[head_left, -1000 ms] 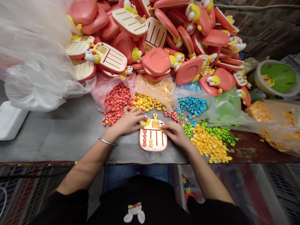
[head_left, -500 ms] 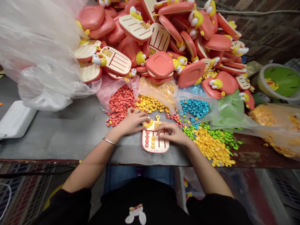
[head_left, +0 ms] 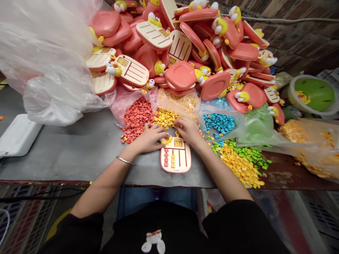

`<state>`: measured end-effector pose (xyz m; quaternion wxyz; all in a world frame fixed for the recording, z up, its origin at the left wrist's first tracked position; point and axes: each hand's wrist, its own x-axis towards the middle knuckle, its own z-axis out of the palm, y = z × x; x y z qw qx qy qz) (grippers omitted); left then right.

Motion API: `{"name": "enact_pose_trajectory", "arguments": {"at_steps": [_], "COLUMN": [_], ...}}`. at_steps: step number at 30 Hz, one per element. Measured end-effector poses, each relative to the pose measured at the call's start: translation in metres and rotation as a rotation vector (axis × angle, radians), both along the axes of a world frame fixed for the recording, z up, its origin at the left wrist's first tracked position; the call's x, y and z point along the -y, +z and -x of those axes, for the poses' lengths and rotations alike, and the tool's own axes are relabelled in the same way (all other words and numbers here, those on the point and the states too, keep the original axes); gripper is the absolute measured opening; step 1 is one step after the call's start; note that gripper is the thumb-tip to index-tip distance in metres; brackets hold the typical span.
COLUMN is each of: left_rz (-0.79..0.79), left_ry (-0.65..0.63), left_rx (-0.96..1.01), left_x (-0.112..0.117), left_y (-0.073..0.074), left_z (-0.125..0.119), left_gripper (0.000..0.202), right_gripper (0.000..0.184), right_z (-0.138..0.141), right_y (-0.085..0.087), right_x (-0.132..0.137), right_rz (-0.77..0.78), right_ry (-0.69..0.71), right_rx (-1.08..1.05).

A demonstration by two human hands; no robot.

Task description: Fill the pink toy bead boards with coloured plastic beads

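Observation:
A small cream and salmon-pink slotted board (head_left: 182,163) lies flat on the grey table (head_left: 79,158), with red and yellow pieces in its left slots. My left hand (head_left: 149,138) rests beside its top left corner, over the edge of the red pieces (head_left: 137,118), close to a yellow chick figure (head_left: 166,140) on the board. My right hand (head_left: 187,129) is above the board, fingertips down among the small yellow pieces (head_left: 164,118). Whether those fingers hold a piece is hidden.
Further loose heaps of blue pieces (head_left: 219,124) and green and yellow pieces (head_left: 239,164) spread to the right. A large pile of salmon-pink toy cases (head_left: 180,74) rises behind, with a plastic sheet (head_left: 45,70) and a white box (head_left: 18,135) at left.
My right hand has moved from on top of the board up and forward into the yellow pieces. My left hand has stayed by the board's corner.

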<state>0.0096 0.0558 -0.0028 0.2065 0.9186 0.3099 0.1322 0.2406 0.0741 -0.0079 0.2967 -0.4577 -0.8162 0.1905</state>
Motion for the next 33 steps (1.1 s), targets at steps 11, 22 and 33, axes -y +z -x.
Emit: {"name": "enact_pose_trajectory", "arguments": {"at_steps": [11, 22, 33], "left_rz": [0.008, 0.010, 0.026], "left_ry": [-0.005, -0.002, 0.009], "left_rx": [0.004, -0.002, 0.014], "left_x": [0.000, 0.000, 0.001], "left_y": [0.003, 0.002, 0.005], "left_z": [-0.001, -0.001, -0.002], "left_gripper": [0.024, 0.024, 0.021], "right_gripper": [0.008, 0.019, 0.017], "right_z": [-0.039, -0.024, -0.040], "right_y": [0.005, -0.002, 0.002], "right_x": [0.062, 0.050, 0.064], "right_rz": [0.071, 0.065, 0.030], "right_ry": [-0.108, 0.083, -0.053], "right_rx": [-0.104, 0.010, -0.086]}}
